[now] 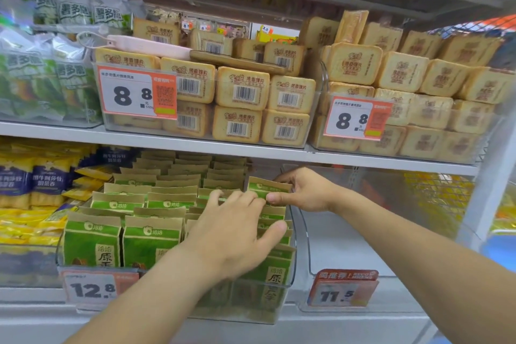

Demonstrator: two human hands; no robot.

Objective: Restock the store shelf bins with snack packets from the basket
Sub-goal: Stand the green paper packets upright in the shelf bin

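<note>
The right hand [304, 190] pinches the top of one small green and brown paper snack packet [268, 186], thumb in front and fingers curled behind it. This packet stands at the back of the right row in the clear plastic bin [290, 282]. The left hand [237, 232] lies flat with straight fingers, pressing on the packet tops just under and in front of the thumb. The packets look light, thin and a bit crinkly. The folded top edge looks like the best place to hold.
</note>
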